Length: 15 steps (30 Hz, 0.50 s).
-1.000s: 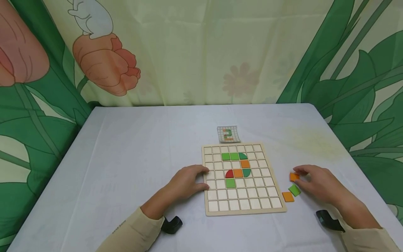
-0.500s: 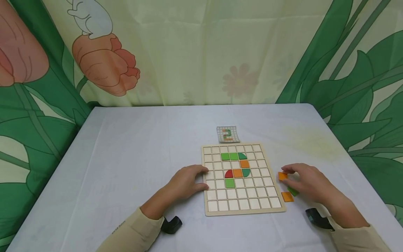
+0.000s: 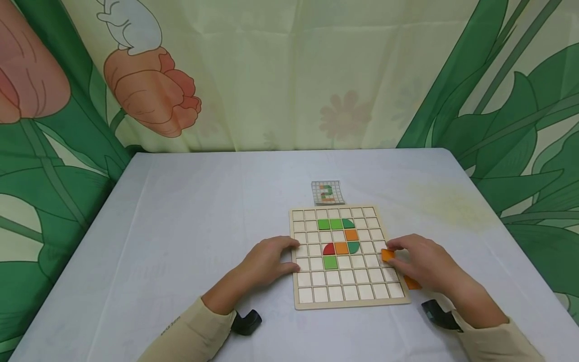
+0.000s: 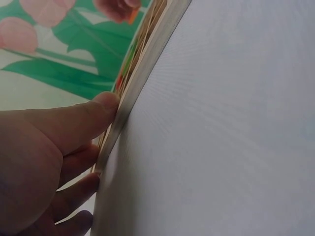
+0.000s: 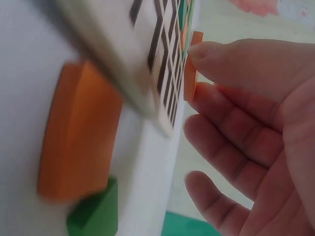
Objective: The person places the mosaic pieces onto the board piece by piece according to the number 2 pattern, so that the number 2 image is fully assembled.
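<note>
My right hand (image 3: 422, 259) pinches a small orange square tile (image 3: 386, 255) between thumb and fingers over the right edge of a wooden grid board (image 3: 353, 305). In the right wrist view this held tile (image 5: 193, 69) is seen edge-on. At the board's left edge rests my left hand (image 3: 267, 259), thumb and fingertips against the rim (image 4: 140, 64). Set in the grid are green squares (image 3: 330, 262), orange squares (image 3: 341, 248), a red quarter-round tile (image 3: 328, 249) and dark green quarter-round tiles (image 3: 354, 247).
Beside the board's lower right lies another orange tile (image 3: 412, 283), partly covered by my right hand. A green tile (image 5: 96, 211) next to it shows only in the right wrist view. Behind the board is a small pattern card (image 3: 327, 192) on the white tablecloth (image 3: 203, 201).
My right hand has moved left with the orange tile, from beside the loose tiles to over the board's right edge. It now hides the green tile from the head view. My left hand stays put.
</note>
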Motion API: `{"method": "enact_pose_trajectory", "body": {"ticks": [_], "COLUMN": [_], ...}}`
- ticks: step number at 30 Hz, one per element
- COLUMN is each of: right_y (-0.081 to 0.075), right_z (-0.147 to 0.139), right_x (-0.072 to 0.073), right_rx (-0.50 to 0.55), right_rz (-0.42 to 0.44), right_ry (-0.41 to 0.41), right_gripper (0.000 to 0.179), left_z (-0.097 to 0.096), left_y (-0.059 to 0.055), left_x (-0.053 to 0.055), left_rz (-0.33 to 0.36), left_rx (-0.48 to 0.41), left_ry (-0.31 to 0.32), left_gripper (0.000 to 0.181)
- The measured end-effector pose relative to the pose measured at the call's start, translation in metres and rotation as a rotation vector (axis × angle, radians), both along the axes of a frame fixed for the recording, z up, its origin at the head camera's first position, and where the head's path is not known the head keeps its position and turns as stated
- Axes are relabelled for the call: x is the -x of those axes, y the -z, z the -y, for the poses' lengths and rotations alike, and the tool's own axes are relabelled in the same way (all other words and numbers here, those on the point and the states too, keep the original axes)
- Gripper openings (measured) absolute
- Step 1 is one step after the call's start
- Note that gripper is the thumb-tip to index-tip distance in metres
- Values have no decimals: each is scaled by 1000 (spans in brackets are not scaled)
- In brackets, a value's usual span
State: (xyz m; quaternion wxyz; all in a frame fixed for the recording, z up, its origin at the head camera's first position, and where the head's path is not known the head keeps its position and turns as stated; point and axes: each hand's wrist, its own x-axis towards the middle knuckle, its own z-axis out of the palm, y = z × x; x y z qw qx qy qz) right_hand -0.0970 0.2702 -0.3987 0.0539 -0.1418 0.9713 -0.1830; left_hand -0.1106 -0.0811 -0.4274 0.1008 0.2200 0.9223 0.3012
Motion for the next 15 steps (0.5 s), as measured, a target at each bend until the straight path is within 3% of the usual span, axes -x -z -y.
{"method": "enact_pose_trajectory", "body": {"ticks": [15], "right_y": [-4], "right_z": [37], "right_x": [-1], "right_rx": [-50], "right_rz": [-113], "right_ry": [-134], "right_gripper": [29], "left_z": [0], "left_y": [0], "left_x": [0], "left_rz": [3], "left_rx": [-11], "left_ry": [-2], "left_gripper": [50]}}
